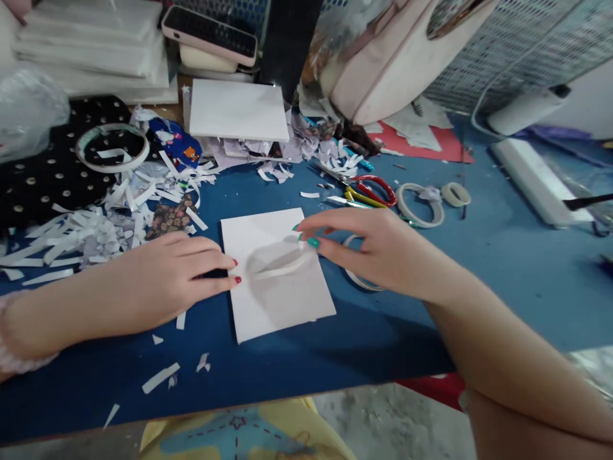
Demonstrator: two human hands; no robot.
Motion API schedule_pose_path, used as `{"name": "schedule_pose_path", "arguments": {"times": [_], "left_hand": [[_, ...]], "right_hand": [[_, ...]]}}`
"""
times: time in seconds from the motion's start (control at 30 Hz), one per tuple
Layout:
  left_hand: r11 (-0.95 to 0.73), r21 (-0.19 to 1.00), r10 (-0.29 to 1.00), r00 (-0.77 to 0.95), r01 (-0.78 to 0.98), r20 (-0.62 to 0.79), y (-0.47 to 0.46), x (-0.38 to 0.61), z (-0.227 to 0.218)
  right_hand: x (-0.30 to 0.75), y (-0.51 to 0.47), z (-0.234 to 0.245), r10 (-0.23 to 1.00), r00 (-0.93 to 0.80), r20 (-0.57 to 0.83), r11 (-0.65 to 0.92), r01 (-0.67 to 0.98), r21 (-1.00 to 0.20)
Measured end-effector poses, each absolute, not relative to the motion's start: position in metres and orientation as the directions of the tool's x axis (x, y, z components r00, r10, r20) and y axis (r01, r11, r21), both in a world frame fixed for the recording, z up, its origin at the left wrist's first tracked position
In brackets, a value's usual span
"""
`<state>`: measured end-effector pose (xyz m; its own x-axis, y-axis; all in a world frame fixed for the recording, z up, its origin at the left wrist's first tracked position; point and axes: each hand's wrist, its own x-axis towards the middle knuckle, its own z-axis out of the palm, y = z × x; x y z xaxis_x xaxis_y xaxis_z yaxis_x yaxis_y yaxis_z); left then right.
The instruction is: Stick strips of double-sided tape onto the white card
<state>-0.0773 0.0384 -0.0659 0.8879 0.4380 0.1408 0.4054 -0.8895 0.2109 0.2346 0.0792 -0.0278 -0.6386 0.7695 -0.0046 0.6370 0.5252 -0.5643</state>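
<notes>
A square white card (282, 306) lies on the blue table in front of me. My left hand (177, 275) rests at the card's left edge, its fingertips touching it, index finger and thumb apart. Over the card's upper right corner, my right hand (368, 246) pinches the end of a curved white strip (282, 265) between thumb and index finger. The strip arcs above the card, casting a shadow on it. Partly behind my right wrist lies a white tape roll (357, 275).
Scissors with red handles (376, 190), a yellow-handled tool (364, 197) and another tape roll (421, 204) lie beyond my right hand. Paper scraps (100, 233) cover the left side. A stack of white cards (239, 110) and a phone (209, 33) are at the back.
</notes>
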Motion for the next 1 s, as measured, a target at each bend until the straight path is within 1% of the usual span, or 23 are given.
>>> {"name": "schedule_pose_path", "arguments": {"times": [0.03,0.1,0.17,0.2,0.27,0.37,0.43,0.5,0.57,0.6,0.67,0.73,0.8,0.9,1.0], "left_hand": [[-0.88,0.213,0.461,0.873,0.425,0.159,0.041,-0.076,-0.065],[-0.828,0.209,0.554,0.815,0.52,0.168,0.045,-0.072,-0.065],[-0.774,0.194,0.631,0.762,0.603,0.147,0.047,-0.069,-0.064],[-0.76,0.187,0.648,0.749,0.623,0.138,0.048,-0.068,-0.063],[-0.76,0.18,0.648,0.75,0.625,0.133,0.047,-0.067,-0.061],[-0.782,0.167,0.622,0.764,0.6,0.172,0.042,-0.068,-0.057],[-0.818,0.16,0.574,0.796,0.552,0.19,0.038,-0.069,-0.056],[-0.877,0.165,0.475,0.862,0.45,0.174,0.035,-0.069,-0.057],[-0.919,0.173,0.377,0.917,0.354,0.126,0.033,-0.069,-0.06],[-0.928,0.173,0.349,0.931,0.329,0.105,0.032,-0.069,-0.061],[-0.931,0.176,0.334,0.94,0.319,0.063,0.031,-0.068,-0.064],[-0.93,0.191,0.324,0.946,0.315,0.019,0.031,-0.067,-0.065],[-0.928,0.214,0.311,0.95,0.306,-0.011,0.03,-0.067,-0.065],[-0.92,0.246,0.316,0.949,0.305,0.006,0.027,-0.066,-0.063],[-0.917,0.267,0.317,0.948,0.296,0.037,0.023,-0.067,-0.063]], "right_hand": [[0.236,0.081,-0.032,0.751,-0.66,0.009,0.562,0.632,-0.533],[0.239,0.083,-0.04,0.712,-0.702,0.027,0.624,0.614,-0.483],[0.24,0.085,-0.044,0.668,-0.744,0.007,0.652,0.581,-0.487],[0.24,0.085,-0.045,0.644,-0.765,-0.014,0.656,0.561,-0.504],[0.24,0.086,-0.044,0.583,-0.81,-0.061,0.654,0.513,-0.556],[0.239,0.084,-0.039,0.464,-0.879,-0.107,0.644,0.418,-0.641],[0.239,0.083,-0.037,0.419,-0.901,-0.111,0.628,0.376,-0.681],[0.242,0.083,-0.036,0.451,-0.887,-0.104,0.613,0.392,-0.686],[0.245,0.083,-0.036,0.533,-0.839,-0.112,0.602,0.468,-0.647],[0.247,0.083,-0.036,0.568,-0.813,-0.128,0.596,0.513,-0.617],[0.251,0.083,-0.037,0.594,-0.784,-0.181,0.592,0.578,-0.562],[0.253,0.083,-0.037,0.567,-0.79,-0.231,0.605,0.59,-0.534],[0.255,0.082,-0.036,0.541,-0.805,-0.244,0.618,0.577,-0.534],[0.255,0.078,-0.031,0.577,-0.776,-0.255,0.575,0.607,-0.549],[0.255,0.072,-0.025,0.619,-0.708,-0.34,0.491,0.686,-0.536]]}}
